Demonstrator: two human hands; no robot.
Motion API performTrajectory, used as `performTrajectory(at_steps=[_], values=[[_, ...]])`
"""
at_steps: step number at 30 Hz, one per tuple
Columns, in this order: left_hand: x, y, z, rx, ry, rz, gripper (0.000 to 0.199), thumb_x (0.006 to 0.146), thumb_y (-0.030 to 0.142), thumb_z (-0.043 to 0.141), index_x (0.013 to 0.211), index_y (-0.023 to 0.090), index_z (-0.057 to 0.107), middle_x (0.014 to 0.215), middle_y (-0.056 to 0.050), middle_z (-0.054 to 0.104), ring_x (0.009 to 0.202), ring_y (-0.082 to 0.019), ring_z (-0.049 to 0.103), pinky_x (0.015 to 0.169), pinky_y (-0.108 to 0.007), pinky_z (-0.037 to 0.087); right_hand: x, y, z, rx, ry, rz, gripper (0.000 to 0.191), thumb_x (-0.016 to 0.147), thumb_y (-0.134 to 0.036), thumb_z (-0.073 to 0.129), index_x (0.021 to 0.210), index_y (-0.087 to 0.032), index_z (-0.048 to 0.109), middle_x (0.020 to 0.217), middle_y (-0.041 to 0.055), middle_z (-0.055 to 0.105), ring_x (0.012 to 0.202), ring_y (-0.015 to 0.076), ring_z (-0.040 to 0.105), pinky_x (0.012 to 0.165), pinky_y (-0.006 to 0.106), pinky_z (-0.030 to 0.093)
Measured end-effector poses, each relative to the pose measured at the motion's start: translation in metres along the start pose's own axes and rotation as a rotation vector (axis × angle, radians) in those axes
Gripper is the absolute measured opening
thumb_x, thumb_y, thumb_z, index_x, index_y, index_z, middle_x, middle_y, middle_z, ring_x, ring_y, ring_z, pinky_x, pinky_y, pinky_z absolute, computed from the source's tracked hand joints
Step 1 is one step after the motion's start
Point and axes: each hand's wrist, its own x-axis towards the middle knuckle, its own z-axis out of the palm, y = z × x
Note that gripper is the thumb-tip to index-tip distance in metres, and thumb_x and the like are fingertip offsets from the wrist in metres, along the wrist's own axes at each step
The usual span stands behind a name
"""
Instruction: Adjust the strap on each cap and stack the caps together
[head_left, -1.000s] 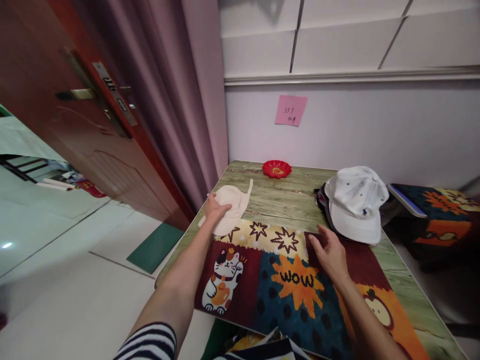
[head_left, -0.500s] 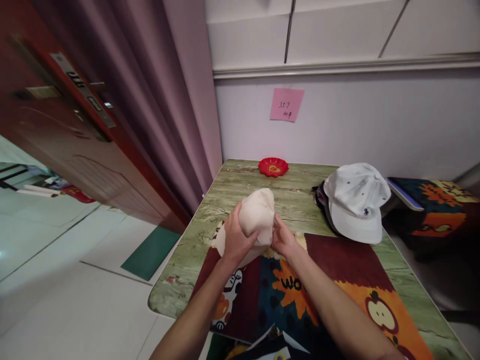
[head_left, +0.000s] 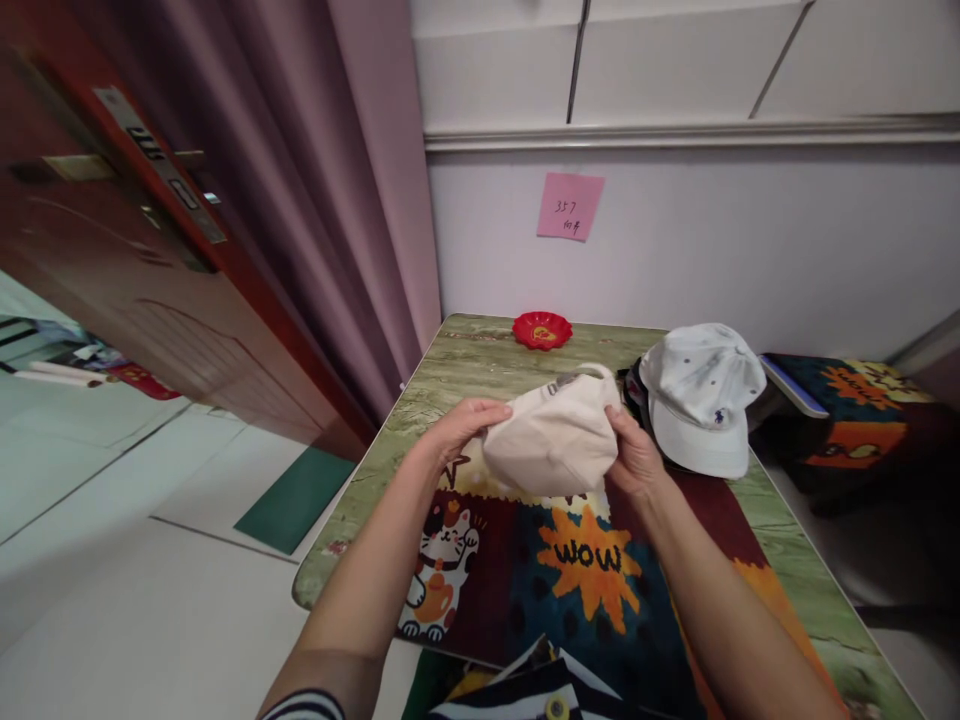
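A cream baseball cap (head_left: 551,440) is held up over the table between both hands. Its back strap loops out at the top, and a small dark label shows near the rim. My left hand (head_left: 469,425) pinches the cap's left edge, thumb and fingers closed on it. On the opposite side, my right hand (head_left: 634,450) grips the right edge, with the thumb on the near face and the fingers partly hidden. To the right of that hand, a white cap (head_left: 705,400) with a small dark blue logo lies on top of darker caps.
A red scalloped dish (head_left: 542,331) stands at the table's far side. Beneath my hands lies a colourful printed mat (head_left: 487,590) on the wood-patterned table (head_left: 337,560). A pink note (head_left: 570,206) is stuck to the wall. The door (head_left: 187,300) and purple curtain (head_left: 337,200) are at the left.
The cream cap has been turned so its strap opening faces up and away, and flattened out. My hands moved apart, the right one shifting right to the cap's other edge.
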Motion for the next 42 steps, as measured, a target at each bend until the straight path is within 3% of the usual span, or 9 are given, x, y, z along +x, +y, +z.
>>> performTrajectory(at_steps=[2, 5, 8, 14, 24, 29, 32, 37, 42], values=[[0.003, 0.019, 0.006, -0.003, -0.106, 0.000, 0.032, 0.063, 0.034, 0.088, 0.083, 0.014, 0.073, 0.077, -0.005, 0.072, 0.064, -0.014, 0.062, 0.063, -0.026, 0.047, 0.001, -0.020, -0.004, -0.077, -0.012, -0.098, 0.044, 0.063, -0.036, 0.090, 0.102, -0.028, 0.072, 0.101, 0.0000, 0.079, 0.093, 0.0237, 0.073, 0.087, 0.037, 0.058], [0.005, 0.038, 0.017, 0.032, -0.080, 0.192, 0.027, 0.065, 0.026, 0.085, 0.084, 0.016, 0.070, 0.083, -0.002, 0.070, 0.073, -0.013, 0.062, 0.071, -0.025, 0.048, 0.001, -0.050, -0.013, -0.239, -0.051, -0.233, 0.044, 0.061, -0.037, 0.092, 0.099, -0.027, 0.072, 0.096, 0.0011, 0.078, 0.085, 0.0222, 0.072, 0.080, 0.035, 0.057], [0.002, 0.029, 0.028, 0.142, -0.044, 0.293, 0.021, 0.072, 0.025, 0.078, 0.089, 0.016, 0.069, 0.090, -0.003, 0.070, 0.082, -0.014, 0.062, 0.078, -0.025, 0.047, -0.009, -0.066, -0.028, -0.431, -0.076, -0.290, 0.035, 0.064, -0.044, 0.090, 0.087, -0.025, 0.072, 0.087, 0.0029, 0.076, 0.076, 0.0203, 0.068, 0.073, 0.033, 0.054], [-0.015, -0.023, 0.041, 0.362, -0.014, 0.219, 0.014, 0.076, 0.026, 0.065, 0.083, 0.015, 0.070, 0.085, -0.002, 0.069, 0.083, -0.018, 0.062, 0.081, -0.028, 0.047, -0.045, -0.054, -0.043, -0.718, -0.254, -0.012, 0.035, 0.076, -0.049, 0.082, 0.091, -0.020, 0.070, 0.077, 0.0023, 0.069, 0.070, 0.0171, 0.062, 0.068, 0.030, 0.049], [-0.041, -0.022, 0.072, 0.626, 0.063, 0.310, 0.013, 0.077, 0.031, 0.065, 0.076, 0.018, 0.068, 0.081, -0.002, 0.067, 0.079, -0.019, 0.059, 0.071, -0.027, 0.046, -0.073, -0.043, -0.015, -0.854, -0.508, 0.117, 0.039, 0.076, -0.047, 0.080, 0.099, -0.017, 0.071, 0.076, 0.0012, 0.067, 0.063, 0.0142, 0.057, 0.057, 0.025, 0.045], [-0.052, -0.037, 0.086, 0.573, 0.309, 0.428, 0.006, 0.076, 0.021, 0.067, 0.081, 0.020, 0.070, 0.092, -0.005, 0.069, 0.090, -0.021, 0.060, 0.078, -0.028, 0.046, -0.086, -0.032, -0.011, -0.829, -0.365, 0.023, 0.031, 0.079, -0.046, 0.075, 0.088, -0.016, 0.070, 0.072, 0.0006, 0.066, 0.059, 0.0125, 0.056, 0.053, 0.023, 0.045], [-0.063, -0.044, 0.099, 0.461, 0.462, 0.451, 0.005, 0.079, 0.023, 0.066, 0.082, 0.020, 0.068, 0.086, -0.004, 0.066, 0.080, -0.018, 0.060, 0.074, -0.027, 0.045, -0.090, -0.029, -0.010, -0.733, -0.271, -0.038, 0.031, 0.078, -0.046, 0.074, 0.089, -0.018, 0.068, 0.074, 0.0000, 0.067, 0.056, 0.0125, 0.056, 0.050, 0.023, 0.044], [-0.076, -0.057, 0.122, 0.329, 0.282, 0.348, 0.012, 0.078, 0.025, 0.069, 0.087, 0.019, 0.066, 0.074, 0.001, 0.062, 0.065, -0.013, 0.056, 0.064, -0.024, 0.044, -0.087, -0.018, -0.015, -0.789, -0.154, -0.182, 0.027, 0.078, -0.044, 0.071, 0.086, -0.018, 0.068, 0.072, 0.0014, 0.068, 0.059, 0.0146, 0.057, 0.051, 0.023, 0.042], [-0.072, -0.064, 0.129, 0.409, 0.311, 0.292, 0.029, 0.071, 0.018, 0.075, 0.099, 0.019, 0.067, 0.083, 0.000, 0.066, 0.064, -0.012, 0.057, 0.064, -0.025, 0.044, -0.080, -0.004, -0.020, -0.844, -0.072, -0.219, 0.026, 0.079, -0.045, 0.067, 0.084, -0.019, 0.067, 0.066, 0.0007, 0.066, 0.058, 0.0162, 0.058, 0.052, 0.025, 0.042]])
